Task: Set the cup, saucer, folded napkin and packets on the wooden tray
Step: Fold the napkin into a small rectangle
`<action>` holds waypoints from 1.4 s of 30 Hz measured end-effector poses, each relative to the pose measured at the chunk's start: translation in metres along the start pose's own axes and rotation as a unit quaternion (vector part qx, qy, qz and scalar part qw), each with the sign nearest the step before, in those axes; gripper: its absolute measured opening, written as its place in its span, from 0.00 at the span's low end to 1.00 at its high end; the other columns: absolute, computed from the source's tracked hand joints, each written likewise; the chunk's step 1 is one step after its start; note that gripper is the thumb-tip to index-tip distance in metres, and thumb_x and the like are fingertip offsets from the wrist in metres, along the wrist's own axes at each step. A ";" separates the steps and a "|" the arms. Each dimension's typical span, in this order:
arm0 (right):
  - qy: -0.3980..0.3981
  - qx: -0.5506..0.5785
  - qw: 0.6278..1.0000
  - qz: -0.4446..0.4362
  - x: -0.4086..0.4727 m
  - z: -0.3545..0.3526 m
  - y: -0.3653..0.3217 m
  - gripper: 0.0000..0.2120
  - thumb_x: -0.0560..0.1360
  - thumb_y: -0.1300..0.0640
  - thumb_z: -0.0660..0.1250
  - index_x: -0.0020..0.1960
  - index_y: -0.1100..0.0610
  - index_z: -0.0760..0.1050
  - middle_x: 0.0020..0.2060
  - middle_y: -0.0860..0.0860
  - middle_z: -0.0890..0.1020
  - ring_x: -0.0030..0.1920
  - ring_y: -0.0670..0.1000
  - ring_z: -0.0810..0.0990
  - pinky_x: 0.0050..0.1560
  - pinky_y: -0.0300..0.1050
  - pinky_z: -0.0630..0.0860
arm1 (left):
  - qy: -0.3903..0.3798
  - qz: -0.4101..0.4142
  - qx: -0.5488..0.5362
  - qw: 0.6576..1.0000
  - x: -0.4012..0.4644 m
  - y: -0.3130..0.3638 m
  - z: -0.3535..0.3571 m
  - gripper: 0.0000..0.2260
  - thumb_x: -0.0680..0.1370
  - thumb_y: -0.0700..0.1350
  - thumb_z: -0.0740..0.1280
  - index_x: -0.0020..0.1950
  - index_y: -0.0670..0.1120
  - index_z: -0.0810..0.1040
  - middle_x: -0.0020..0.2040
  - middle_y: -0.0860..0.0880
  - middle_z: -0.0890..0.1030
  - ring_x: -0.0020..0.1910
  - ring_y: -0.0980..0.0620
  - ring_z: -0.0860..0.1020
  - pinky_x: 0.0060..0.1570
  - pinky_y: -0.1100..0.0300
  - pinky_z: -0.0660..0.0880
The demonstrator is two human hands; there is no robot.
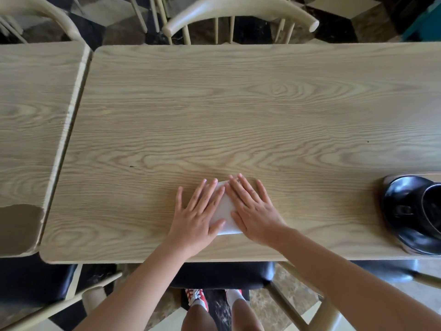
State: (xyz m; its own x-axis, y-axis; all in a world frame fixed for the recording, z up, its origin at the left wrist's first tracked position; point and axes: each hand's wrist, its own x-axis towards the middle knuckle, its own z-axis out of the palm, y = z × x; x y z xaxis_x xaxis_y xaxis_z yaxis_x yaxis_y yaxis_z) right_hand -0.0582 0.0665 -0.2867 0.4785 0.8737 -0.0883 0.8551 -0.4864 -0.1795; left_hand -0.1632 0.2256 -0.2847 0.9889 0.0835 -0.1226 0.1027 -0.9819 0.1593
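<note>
Left hand (194,217) and right hand (254,211), fingers straight, pressing white folded napkin (224,211) flat on wooden desk (238,115); black cup (427,211) far right.

— Do we find any words, labels or numbers anywhere here?
— No, we can read none: nothing that we can see carries print, brand or sign

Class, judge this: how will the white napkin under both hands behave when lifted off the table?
The napkin looks thin and flat, so probably light and floppy. Left hand and right hand press it flat, so its folds may spring open.
</note>
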 end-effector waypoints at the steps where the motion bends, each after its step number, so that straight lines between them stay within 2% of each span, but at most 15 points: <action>1: 0.001 -0.009 1.000 -0.024 0.002 0.000 0.007 0.27 0.77 0.50 0.50 0.74 0.58 0.54 0.75 0.54 0.57 0.75 0.51 0.46 0.70 0.59 0.50 | 0.008 -0.011 -0.005 1.000 -0.002 0.001 -0.001 0.29 0.76 0.59 0.53 0.75 0.50 0.56 0.76 0.50 0.59 0.73 0.48 0.59 0.66 0.34 0.56; 3: 0.011 -0.028 0.999 -0.036 0.004 -0.002 0.020 0.26 0.78 0.50 0.49 0.75 0.55 0.54 0.75 0.53 0.56 0.75 0.51 0.48 0.70 0.60 0.49 | 0.033 -0.031 -0.003 0.999 -0.006 0.005 -0.003 0.27 0.75 0.57 0.55 0.73 0.48 0.62 0.72 0.48 0.66 0.70 0.46 0.67 0.65 0.36 0.60; 6: 0.082 0.009 0.991 0.107 -0.002 -0.006 0.021 0.27 0.75 0.45 0.55 0.72 0.52 0.60 0.71 0.57 0.66 0.71 0.54 0.58 0.67 0.60 0.57 | 0.086 -0.077 -0.012 0.993 -0.011 0.017 -0.005 0.24 0.73 0.55 0.62 0.67 0.46 0.71 0.61 0.46 0.77 0.56 0.45 0.76 0.63 0.43 0.63; 9: 0.169 0.065 0.938 0.297 -0.017 -0.008 0.000 0.29 0.70 0.42 0.60 0.66 0.54 0.66 0.58 0.58 0.75 0.56 0.56 0.68 0.54 0.53 0.64 | 0.108 -0.133 -0.082 0.982 -0.016 0.033 -0.012 0.16 0.73 0.50 0.65 0.59 0.48 0.74 0.46 0.49 0.79 0.43 0.45 0.77 0.49 0.49 0.73; 12: 0.212 0.184 0.874 0.396 -0.032 -0.008 -0.021 0.26 0.68 0.48 0.65 0.62 0.59 0.69 0.49 0.58 0.75 0.50 0.57 0.69 0.52 0.47 0.64 | 0.096 -0.228 -0.221 0.943 -0.015 0.047 -0.022 0.11 0.75 0.47 0.64 0.57 0.46 0.74 0.44 0.48 0.80 0.42 0.45 0.79 0.41 0.53 0.73; 15: 0.180 0.316 0.821 0.439 -0.042 -0.015 -0.037 0.20 0.70 0.59 0.70 0.60 0.60 0.72 0.47 0.55 0.74 0.51 0.57 0.71 0.53 0.39 0.60 | 0.069 -0.301 -0.267 0.913 -0.006 0.050 -0.024 0.13 0.75 0.45 0.66 0.57 0.41 0.76 0.49 0.45 0.80 0.49 0.45 0.77 0.49 0.53 0.72; 17: 0.153 0.386 0.784 0.462 -0.042 -0.021 -0.042 0.13 0.71 0.60 0.67 0.56 0.57 0.73 0.43 0.51 0.74 0.49 0.54 0.72 0.49 0.40 0.64 | 0.053 -0.298 -0.287 0.909 0.000 0.050 -0.026 0.07 0.75 0.44 0.64 0.48 0.42 0.78 0.42 0.47 0.79 0.43 0.46 0.77 0.42 0.54 0.71; 19: 0.133 0.420 0.760 0.478 -0.039 -0.025 -0.041 0.02 0.72 0.59 0.65 0.42 0.56 0.71 0.37 0.51 0.73 0.41 0.53 0.70 0.37 0.43 0.64 | 0.033 -0.298 -0.304 0.904 0.005 0.050 -0.029 0.06 0.75 0.42 0.63 0.40 0.41 0.75 0.35 0.49 0.76 0.36 0.48 0.73 0.34 0.57 0.64; 21: 0.133 0.436 0.750 0.479 -0.034 -0.028 -0.039 0.11 0.73 0.58 0.63 0.34 0.55 0.65 0.31 0.50 0.70 0.36 0.53 0.67 0.31 0.43 0.62 | 0.016 -0.306 -0.325 0.895 0.007 0.049 -0.031 0.07 0.74 0.41 0.63 0.37 0.40 0.73 0.31 0.49 0.73 0.32 0.49 0.69 0.30 0.58 0.61; 28: 0.099 0.562 0.714 0.405 -0.030 -0.057 -0.038 0.04 0.76 0.58 0.60 0.43 0.52 0.72 0.30 0.53 0.76 0.31 0.50 0.70 0.32 0.44 0.66 | -0.067 -0.329 -0.453 0.826 -0.002 0.040 -0.048 0.07 0.75 0.45 0.63 0.46 0.45 0.80 0.41 0.50 0.81 0.43 0.52 0.79 0.32 0.69 0.68; 30: 0.101 0.608 0.683 0.393 -0.030 -0.070 -0.035 0.04 0.76 0.59 0.61 0.45 0.54 0.73 0.31 0.53 0.79 0.32 0.50 0.73 0.34 0.44 0.68 | -0.093 -0.366 -0.560 0.738 -0.005 0.038 -0.056 0.09 0.73 0.51 0.65 0.47 0.47 0.80 0.44 0.50 0.81 0.45 0.53 0.78 0.42 0.63 0.72; 33: 0.094 0.681 0.619 0.379 -0.032 -0.089 -0.030 0.04 0.75 0.60 0.63 0.47 0.56 0.77 0.33 0.49 0.83 0.35 0.49 0.79 0.36 0.46 0.73 | -0.144 -0.371 -0.771 0.498 -0.012 0.033 -0.074 0.16 0.72 0.54 0.69 0.56 0.47 0.78 0.53 0.45 0.82 0.55 0.47 0.79 0.59 0.49 0.73; 35: 0.077 0.706 0.601 0.366 -0.034 -0.100 -0.026 0.06 0.75 0.59 0.64 0.48 0.56 0.78 0.35 0.51 0.84 0.37 0.50 0.81 0.38 0.46 0.75 | -0.156 -0.322 -0.828 0.432 -0.014 0.031 -0.090 0.19 0.71 0.52 0.70 0.58 0.44 0.78 0.51 0.44 0.82 0.52 0.46 0.80 0.52 0.50 0.78; 38: 0.078 0.703 0.603 0.368 -0.037 -0.114 -0.020 0.07 0.74 0.57 0.65 0.50 0.57 0.79 0.39 0.53 0.84 0.38 0.49 0.81 0.37 0.44 0.75 | -0.098 -0.275 -0.836 0.464 -0.010 0.036 -0.117 0.11 0.72 0.45 0.67 0.50 0.41 0.79 0.41 0.46 0.84 0.39 0.52 0.82 0.36 0.61 0.80; 42: 0.122 0.664 0.633 0.378 -0.042 -0.132 -0.015 0.06 0.74 0.56 0.66 0.48 0.55 0.80 0.39 0.51 0.85 0.39 0.50 0.82 0.41 0.49 0.77 | -0.039 -0.240 -0.744 0.622 -0.003 0.039 -0.138 0.08 0.74 0.39 0.66 0.52 0.42 0.79 0.41 0.48 0.83 0.39 0.55 0.80 0.38 0.63 0.78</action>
State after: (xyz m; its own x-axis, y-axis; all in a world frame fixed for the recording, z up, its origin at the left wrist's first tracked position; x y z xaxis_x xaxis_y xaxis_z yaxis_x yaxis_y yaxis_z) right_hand -0.0645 0.0362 -0.1506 0.8064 0.2894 -0.5157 -0.4814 -0.1852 -0.8567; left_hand -0.1478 0.2106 -0.1429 0.8040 0.2413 -0.5435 0.4266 0.4027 0.8098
